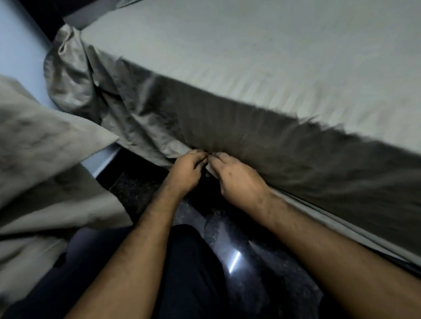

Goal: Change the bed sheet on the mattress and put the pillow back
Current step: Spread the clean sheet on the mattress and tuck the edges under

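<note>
The mattress (284,49) fills the far and right part of the scene, its top covered smooth by a grey-green bed sheet (227,115); the sheet drops over the near side in fine pulled creases and bunches loosely at the far-left corner, where its slack hangs crumpled. To the left lies a big heap of similar grey cloth (32,153) — whether sheet, cover or pillow cannot be told; the picture is blurred there. Beneath runs a dark speckled floor (231,242) with a bright glint on it, and pale floor (12,42) shows at far left. Both bare forearms reach in from the near edge; the left hand (188,168) and the right hand (236,176) sit just beside each other, knuckles almost touching, fingers curled and pinching the sheet's lower hem — right at the foot of the mattress side.
</note>
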`<state>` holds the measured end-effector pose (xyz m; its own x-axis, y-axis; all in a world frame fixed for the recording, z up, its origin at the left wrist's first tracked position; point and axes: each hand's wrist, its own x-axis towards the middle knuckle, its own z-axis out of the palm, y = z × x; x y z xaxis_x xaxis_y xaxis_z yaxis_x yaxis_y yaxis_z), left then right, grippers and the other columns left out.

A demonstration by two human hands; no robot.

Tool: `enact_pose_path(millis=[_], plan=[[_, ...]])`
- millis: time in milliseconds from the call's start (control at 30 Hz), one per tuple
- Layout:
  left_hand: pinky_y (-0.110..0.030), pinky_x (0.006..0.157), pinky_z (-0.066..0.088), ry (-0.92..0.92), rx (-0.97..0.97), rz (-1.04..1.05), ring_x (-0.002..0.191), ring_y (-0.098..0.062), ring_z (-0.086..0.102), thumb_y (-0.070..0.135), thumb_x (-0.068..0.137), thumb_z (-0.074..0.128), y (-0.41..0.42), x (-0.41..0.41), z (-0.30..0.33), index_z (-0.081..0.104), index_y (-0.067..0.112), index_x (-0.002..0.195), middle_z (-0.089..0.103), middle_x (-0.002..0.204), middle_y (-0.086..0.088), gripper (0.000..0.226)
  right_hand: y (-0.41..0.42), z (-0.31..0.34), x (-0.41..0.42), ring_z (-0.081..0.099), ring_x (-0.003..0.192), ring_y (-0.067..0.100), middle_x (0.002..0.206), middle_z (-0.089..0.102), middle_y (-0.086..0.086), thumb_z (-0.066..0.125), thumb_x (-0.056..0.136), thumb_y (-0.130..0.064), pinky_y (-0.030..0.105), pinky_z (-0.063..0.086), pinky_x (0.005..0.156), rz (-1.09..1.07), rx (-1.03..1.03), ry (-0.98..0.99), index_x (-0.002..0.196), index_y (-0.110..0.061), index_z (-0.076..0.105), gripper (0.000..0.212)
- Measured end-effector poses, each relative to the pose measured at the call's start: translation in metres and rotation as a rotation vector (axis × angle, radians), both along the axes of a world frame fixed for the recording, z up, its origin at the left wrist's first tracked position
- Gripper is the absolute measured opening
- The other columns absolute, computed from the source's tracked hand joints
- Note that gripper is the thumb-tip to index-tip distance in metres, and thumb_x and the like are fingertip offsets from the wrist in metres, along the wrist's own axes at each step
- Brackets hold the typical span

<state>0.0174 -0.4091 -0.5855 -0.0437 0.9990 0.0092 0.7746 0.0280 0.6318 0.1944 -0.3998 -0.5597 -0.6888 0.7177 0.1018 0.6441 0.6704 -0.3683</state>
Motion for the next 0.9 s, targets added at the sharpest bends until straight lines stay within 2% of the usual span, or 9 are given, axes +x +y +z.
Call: enact_pose_path(millis=[67, 133, 233, 400, 500, 600, 700, 767, 900], plan=[[-0.014, 0.085, 0.042, -0.071, 0.212, 0.257, 0.096, -0.027, 0.070, 0.006, 0.096, 0.060, -0.003, -0.006, -0.003, 0.076, 0.000, 0.103, 0.076, 0.102, -0.016, 0.018, 0.007, -0.010, -0.004, 0.055, 0.126, 0.029, 0.142, 0.049, 0.007, 0.054, 0.087, -0.001, 0.044, 0.050, 0.101, -0.030, -0.107, -0.022, 0.142, -0.013, 0.050, 0.056], [-0.030, 0.080, 0.046, -0.030, 0.388, 0.545, 0.088, -0.032, 0.066, 0.010, 0.099, 0.057, -0.002, -0.017, 0.000, 0.073, -0.001, 0.095, 0.073, 0.093, -0.019, 0.020, 0.004, -0.019, -0.006, 0.056, 0.125, 0.029, 0.140, 0.053, 0.006, 0.055, 0.085, 0.001, 0.039, 0.048, 0.104, -0.074, -0.142, 0.014, 0.143, -0.015, 0.051, 0.060], [-0.044, 0.082, 0.047, 0.151, 0.235, 0.489, 0.093, -0.041, 0.063, 0.017, 0.099, 0.052, 0.011, -0.030, 0.000, 0.069, 0.001, 0.094, 0.067, 0.101, -0.021, 0.024, -0.007, -0.015, -0.028, 0.052, 0.122, 0.025, 0.137, 0.050, 0.004, 0.052, 0.091, -0.005, 0.039, 0.049, 0.097, -0.159, -0.011, -0.157, 0.151, -0.016, 0.040, 0.062], [-0.041, 0.090, 0.035, 0.069, 0.201, 0.405, 0.095, -0.045, 0.061, 0.025, 0.092, 0.048, 0.028, -0.056, 0.002, 0.073, -0.004, 0.089, 0.067, 0.103, -0.027, 0.039, 0.011, 0.022, -0.088, 0.068, 0.108, 0.027, 0.118, 0.068, 0.006, 0.047, 0.105, -0.030, 0.033, 0.050, 0.072, -0.299, 0.037, -0.442, 0.124, -0.014, 0.068, 0.032], [-0.037, 0.098, 0.039, -0.008, 0.173, 0.492, 0.110, -0.041, 0.058, 0.029, 0.094, 0.063, 0.037, -0.081, -0.004, 0.076, 0.001, 0.098, 0.059, 0.122, -0.026, 0.031, 0.010, 0.029, -0.091, 0.068, 0.111, 0.026, 0.119, 0.069, 0.005, 0.044, 0.104, -0.012, 0.034, 0.046, 0.071, -0.308, -0.043, -0.541, 0.126, -0.014, 0.067, 0.032], [-0.041, 0.109, 0.036, 0.059, 0.101, 0.559, 0.123, -0.038, 0.055, 0.043, 0.086, 0.073, 0.044, -0.093, -0.013, 0.070, 0.007, 0.111, 0.056, 0.135, -0.020, 0.044, 0.004, 0.037, -0.091, 0.068, 0.108, 0.026, 0.117, 0.069, 0.005, 0.045, 0.101, -0.005, 0.036, 0.051, 0.073, -0.335, -0.025, -0.463, 0.123, -0.013, 0.066, 0.032], [-0.050, 0.115, 0.025, 0.184, 0.061, 0.614, 0.133, -0.027, 0.051, 0.062, 0.079, 0.046, 0.047, -0.101, -0.008, 0.065, 0.017, 0.121, 0.062, 0.134, -0.007, 0.064, 0.008, 0.044, -0.125, 0.064, 0.111, 0.026, 0.121, 0.064, 0.007, 0.042, 0.101, -0.009, 0.038, 0.052, 0.085, -0.176, 0.106, -0.155, 0.131, -0.012, 0.056, 0.034], [-0.052, 0.117, 0.027, 0.130, 0.049, 0.606, 0.139, -0.023, 0.046, 0.057, 0.075, 0.027, 0.046, -0.107, -0.007, 0.065, 0.019, 0.126, 0.059, 0.141, -0.003, 0.074, 0.031, 0.031, -0.155, 0.061, 0.114, 0.027, 0.127, 0.060, 0.008, 0.044, 0.098, -0.008, 0.039, 0.050, 0.090, -0.078, 0.015, 0.047, 0.131, -0.012, 0.054, 0.034], [-0.052, 0.100, 0.048, 0.104, 0.170, 0.633, 0.112, -0.032, 0.065, 0.036, 0.082, 0.045, 0.047, -0.114, -0.008, 0.076, 0.015, 0.109, 0.073, 0.118, -0.009, 0.047, 0.062, -0.019, -0.179, 0.059, 0.122, 0.026, 0.137, 0.059, 0.005, 0.042, 0.095, -0.008, 0.038, 0.049, 0.099, -0.090, -0.173, 0.170, 0.137, -0.016, 0.055, 0.045]])
